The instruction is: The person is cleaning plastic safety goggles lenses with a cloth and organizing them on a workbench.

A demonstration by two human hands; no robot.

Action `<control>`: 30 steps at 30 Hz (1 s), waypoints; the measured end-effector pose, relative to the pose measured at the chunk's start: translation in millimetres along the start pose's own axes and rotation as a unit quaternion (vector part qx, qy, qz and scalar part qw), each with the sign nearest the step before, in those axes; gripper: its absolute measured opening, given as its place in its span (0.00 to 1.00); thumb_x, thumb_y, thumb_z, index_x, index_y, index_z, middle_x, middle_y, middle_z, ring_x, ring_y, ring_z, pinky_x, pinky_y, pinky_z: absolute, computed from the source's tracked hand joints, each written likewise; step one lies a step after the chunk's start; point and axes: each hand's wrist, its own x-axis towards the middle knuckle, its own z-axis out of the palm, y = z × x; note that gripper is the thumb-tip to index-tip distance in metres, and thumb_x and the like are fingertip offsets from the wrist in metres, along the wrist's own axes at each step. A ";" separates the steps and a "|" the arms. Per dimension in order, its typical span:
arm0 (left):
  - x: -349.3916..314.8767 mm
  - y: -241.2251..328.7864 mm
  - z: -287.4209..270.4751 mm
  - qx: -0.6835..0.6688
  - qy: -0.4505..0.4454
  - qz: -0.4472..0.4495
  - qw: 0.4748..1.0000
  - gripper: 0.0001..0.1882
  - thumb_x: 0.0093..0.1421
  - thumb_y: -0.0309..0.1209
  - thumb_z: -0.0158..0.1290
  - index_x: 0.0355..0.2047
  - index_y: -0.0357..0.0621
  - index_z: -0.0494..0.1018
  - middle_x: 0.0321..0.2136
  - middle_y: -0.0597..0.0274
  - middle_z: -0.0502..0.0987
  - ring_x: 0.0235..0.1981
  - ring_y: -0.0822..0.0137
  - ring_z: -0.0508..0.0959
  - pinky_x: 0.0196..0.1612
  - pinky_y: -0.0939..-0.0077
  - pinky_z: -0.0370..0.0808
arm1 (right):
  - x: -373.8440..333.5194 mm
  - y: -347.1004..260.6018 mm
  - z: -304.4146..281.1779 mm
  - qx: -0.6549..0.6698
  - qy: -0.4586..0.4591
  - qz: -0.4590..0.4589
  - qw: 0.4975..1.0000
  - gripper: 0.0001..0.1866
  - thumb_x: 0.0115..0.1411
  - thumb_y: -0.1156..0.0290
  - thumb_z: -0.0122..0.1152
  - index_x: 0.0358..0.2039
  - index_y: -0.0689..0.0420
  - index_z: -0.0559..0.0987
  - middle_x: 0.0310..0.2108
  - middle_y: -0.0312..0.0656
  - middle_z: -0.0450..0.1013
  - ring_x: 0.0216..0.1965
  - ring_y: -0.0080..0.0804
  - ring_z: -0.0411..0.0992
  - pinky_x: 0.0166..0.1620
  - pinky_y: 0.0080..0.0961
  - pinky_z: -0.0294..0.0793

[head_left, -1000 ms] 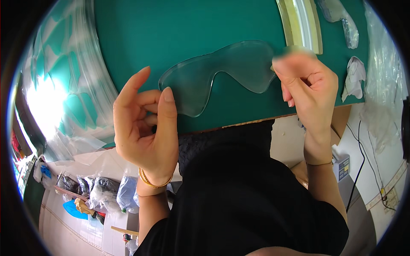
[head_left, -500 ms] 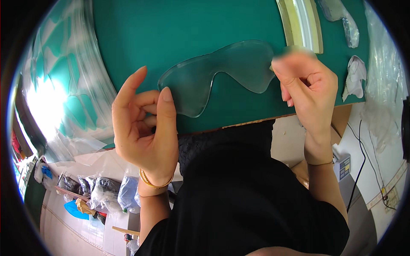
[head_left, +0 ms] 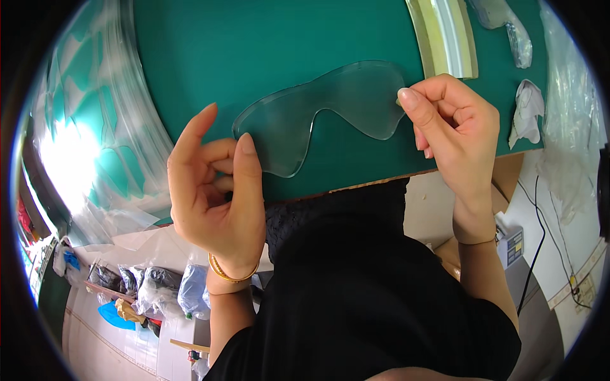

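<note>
A clear one-piece visor lens with a nose notch is held up over the green table, its notch toward me. At its left end, my left hand is closed on the edge between thumb and bent fingers, while the index finger sticks up free. My right hand pinches the lens's right tip between thumb and index finger, the other fingers curled in. Slight haze shows across the lens. A gold bangle circles my left wrist.
On the green tabletop, clear plastic sheeting with more lens shapes covers the left side. A curved yellowish strip, a clear lens piece and a crumpled white cloth lie at right. Bagged goods stand lower left.
My right thumb and index finger, blurred before, now show sharply at the lens tip. Both hands and the lens hold nearly the same place.
</note>
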 end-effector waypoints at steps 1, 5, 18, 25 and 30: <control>-0.3 -0.2 -1.5 -0.001 -0.001 0.002 1.000 0.21 0.59 0.16 0.58 0.53 0.31 0.71 0.26 0.65 0.77 0.23 0.84 0.72 0.23 0.95 0.67 | 0.0 -2.0 0.0 0.001 0.003 -0.001 1.000 0.10 0.62 0.68 0.66 0.29 0.60 0.79 0.15 0.29 0.68 0.15 0.11 0.63 0.18 0.10 0.55; 1.0 1.4 -4.0 0.000 -0.003 0.005 1.000 0.21 0.60 0.17 0.58 0.53 0.31 0.71 0.26 0.65 0.78 0.23 0.84 0.72 0.23 0.94 0.67 | 5.6 -6.5 -9.8 -0.064 0.079 -0.055 0.993 0.07 0.58 0.73 0.70 0.30 0.59 0.79 0.15 0.28 0.68 0.15 0.10 0.61 0.19 0.09 0.56; 0.8 -1.5 3.4 -0.012 -0.001 0.028 1.000 0.19 0.60 0.18 0.58 0.52 0.34 0.73 0.25 0.65 0.77 0.18 0.84 0.69 0.18 0.92 0.62 | 30.2 -61.7 -28.3 -0.183 0.157 -0.043 0.970 0.26 0.52 0.67 0.73 0.46 0.68 0.73 0.38 0.52 0.77 0.38 0.39 0.77 0.43 0.31 0.74; 0.9 -4.6 3.2 -0.017 -0.001 0.025 1.000 0.19 0.60 0.19 0.58 0.52 0.35 0.73 0.25 0.64 0.77 0.17 0.84 0.68 0.17 0.91 0.63 | -1.9 -65.4 1.4 -0.198 -0.023 0.012 0.980 0.22 0.58 0.67 0.66 0.41 0.65 0.64 0.30 0.65 0.75 0.30 0.63 0.76 0.31 0.47 0.75; 1.5 -2.3 3.7 -0.020 0.001 0.042 0.999 0.19 0.61 0.19 0.57 0.52 0.34 0.72 0.25 0.64 0.77 0.17 0.83 0.68 0.18 0.91 0.62 | -10.4 -36.9 13.4 -0.361 0.107 -0.185 0.908 0.16 0.55 0.71 0.66 0.35 0.67 0.69 0.17 0.51 0.74 0.19 0.50 0.76 0.22 0.41 0.74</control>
